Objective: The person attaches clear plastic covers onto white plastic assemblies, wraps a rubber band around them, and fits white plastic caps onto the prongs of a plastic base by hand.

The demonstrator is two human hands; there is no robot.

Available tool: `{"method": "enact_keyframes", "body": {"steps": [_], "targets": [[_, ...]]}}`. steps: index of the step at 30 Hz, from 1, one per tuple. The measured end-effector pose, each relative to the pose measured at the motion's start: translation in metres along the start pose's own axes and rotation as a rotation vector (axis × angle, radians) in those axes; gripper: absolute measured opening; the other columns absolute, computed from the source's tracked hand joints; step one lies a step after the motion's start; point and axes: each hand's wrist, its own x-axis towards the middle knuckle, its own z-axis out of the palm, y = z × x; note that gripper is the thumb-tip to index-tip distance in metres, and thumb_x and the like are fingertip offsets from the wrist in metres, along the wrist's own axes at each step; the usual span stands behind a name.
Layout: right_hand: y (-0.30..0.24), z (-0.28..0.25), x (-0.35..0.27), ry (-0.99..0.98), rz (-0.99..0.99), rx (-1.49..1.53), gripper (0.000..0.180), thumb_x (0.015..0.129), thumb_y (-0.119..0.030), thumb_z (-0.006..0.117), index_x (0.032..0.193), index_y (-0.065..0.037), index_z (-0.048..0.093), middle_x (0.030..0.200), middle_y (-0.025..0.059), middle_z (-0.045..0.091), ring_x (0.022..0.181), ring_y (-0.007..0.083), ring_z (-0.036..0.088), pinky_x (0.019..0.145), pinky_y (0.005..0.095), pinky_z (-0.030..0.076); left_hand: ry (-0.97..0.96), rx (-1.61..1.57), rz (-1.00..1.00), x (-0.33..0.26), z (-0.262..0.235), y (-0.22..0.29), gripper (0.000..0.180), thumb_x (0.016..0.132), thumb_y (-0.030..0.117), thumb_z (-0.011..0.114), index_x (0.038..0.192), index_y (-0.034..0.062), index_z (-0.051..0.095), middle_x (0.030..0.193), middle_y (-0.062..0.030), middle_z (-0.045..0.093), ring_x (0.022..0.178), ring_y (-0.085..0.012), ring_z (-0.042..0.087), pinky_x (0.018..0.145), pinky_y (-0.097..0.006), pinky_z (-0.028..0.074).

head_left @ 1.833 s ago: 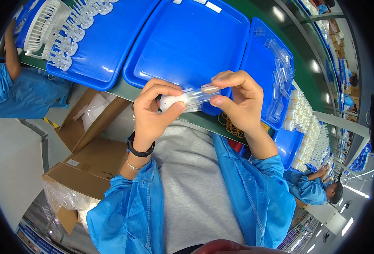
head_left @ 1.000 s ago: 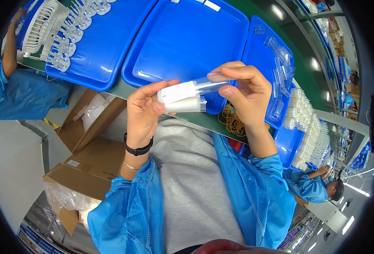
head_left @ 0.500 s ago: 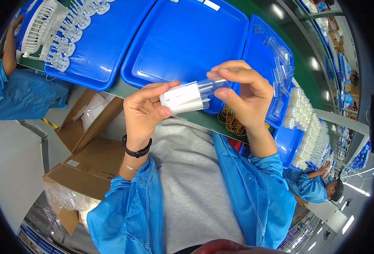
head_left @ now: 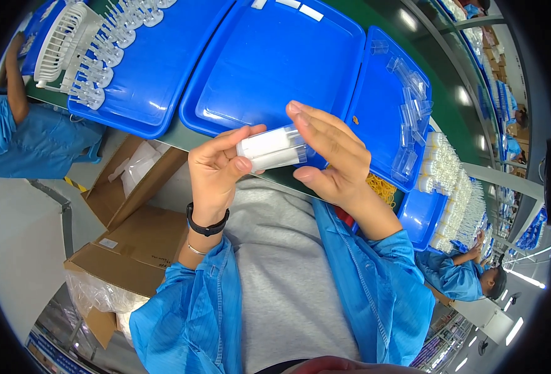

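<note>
Above the middle blue tray (head_left: 269, 56), the left hand (head_left: 216, 171) is pinching a white tube (head_left: 270, 148) while the right hand (head_left: 331, 159), fingers flat and open, is pressing against its clear end.

One view only, worn on the head and looking steeply down the person's own chest, close on the left hand (head_left: 216, 171) and right hand (head_left: 328, 159) at frame centre. Blue trays (head_left: 269, 68) fill the top; the fisheye bends every edge toward a dark rim.
</note>
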Motion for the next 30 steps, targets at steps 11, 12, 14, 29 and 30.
{"method": "enact_keyframes", "body": {"steps": [11,12,14,29,30], "targets": [[0.003,0.006,-0.020,-0.028,0.134,0.015,0.057,0.069,-0.015,0.077,0.119,0.002,0.056,0.118,0.0222,0.058,0.106,0.0315,0.060,0.088,0.0377,0.048,-0.025,0.066,-0.064,-0.001,0.001,0.006,0.035,0.079,0.003,0.068,0.112,-0.0037,0.060,0.112,-0.0257,0.059,0.094,-0.0269,0.063,0.064,-0.031,0.058],[0.002,0.006,-0.021,-0.023,0.133,0.010,0.057,0.069,-0.015,0.077,0.119,0.002,0.056,0.118,0.0222,0.058,0.106,0.0315,0.060,0.088,0.0377,0.048,-0.011,0.068,-0.070,-0.002,0.002,0.005,0.035,0.079,0.002,0.067,0.112,-0.0042,0.059,0.112,-0.0257,0.059,0.093,-0.0269,0.063,0.064,-0.031,0.058],[0.000,0.004,-0.023,-0.024,0.169,0.008,0.057,0.069,-0.013,0.077,0.120,0.002,0.056,0.120,0.0213,0.057,0.107,0.0315,0.059,0.089,0.0369,0.048,-0.039,0.060,-0.089,0.000,0.003,0.002,0.034,0.079,0.001,0.066,0.113,-0.0047,0.059,0.113,-0.0258,0.058,0.093,-0.0269,0.063,0.064,-0.030,0.058],[-0.001,-0.045,-0.021,-0.138,0.186,0.267,0.046,0.075,-0.018,0.073,0.118,-0.007,0.060,0.120,0.0117,0.059,0.111,0.0277,0.056,0.090,0.0362,0.047,-0.227,0.095,-0.306,0.006,-0.001,-0.017,0.042,0.086,0.023,0.064,0.115,0.0018,0.043,0.111,-0.0139,0.057,0.096,-0.0226,0.062,0.071,-0.032,0.057],[-0.003,-0.059,-0.017,-0.151,0.240,0.303,0.045,0.076,-0.019,0.072,0.117,-0.007,0.060,0.121,0.0114,0.059,0.114,0.0274,0.055,0.092,0.0369,0.046,-0.211,0.121,-0.326,0.006,0.002,-0.019,0.042,0.086,0.022,0.064,0.116,0.0016,0.043,0.110,-0.0140,0.058,0.096,-0.0225,0.062,0.072,-0.032,0.058]]}}
